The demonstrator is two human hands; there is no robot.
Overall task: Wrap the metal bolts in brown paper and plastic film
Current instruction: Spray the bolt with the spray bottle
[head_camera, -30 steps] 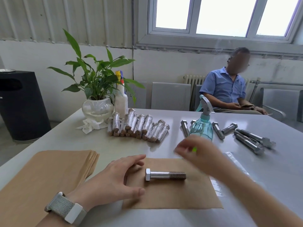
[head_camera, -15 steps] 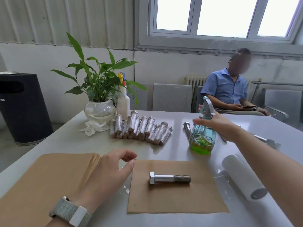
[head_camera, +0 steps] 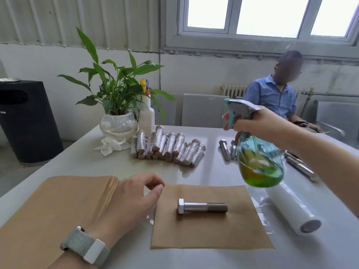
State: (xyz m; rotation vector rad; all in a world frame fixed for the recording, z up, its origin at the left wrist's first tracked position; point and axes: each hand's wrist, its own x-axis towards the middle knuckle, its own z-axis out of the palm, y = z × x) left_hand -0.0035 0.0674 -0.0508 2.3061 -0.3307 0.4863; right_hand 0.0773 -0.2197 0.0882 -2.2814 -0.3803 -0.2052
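Bolt flat on brown paper sheet, just right of left hand; long axis left-right, hex head toward that hand, thread away. Left hand loosely curled, holding nothing. Right hand gripping spray bottle above, finger on trigger. Judgement: aim nozzle down at shank, spray lightly, avoid soaking paper.

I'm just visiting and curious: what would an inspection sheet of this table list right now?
Surface: pale grey table, glossy.
Job's things: one bolt lying on a brown paper sheet; paper stack to its left; film roll to its right; wrapped bolts in a row; bare bolts farther back.
Clutter: potted plant, white bottle, crumpled tissue.
Hands: left hand over the stack's edge, holding nothing; right hand holds a spray bottle in the air.
Cables: nothing seen.
Surroundings: black bin, seated person, windows.
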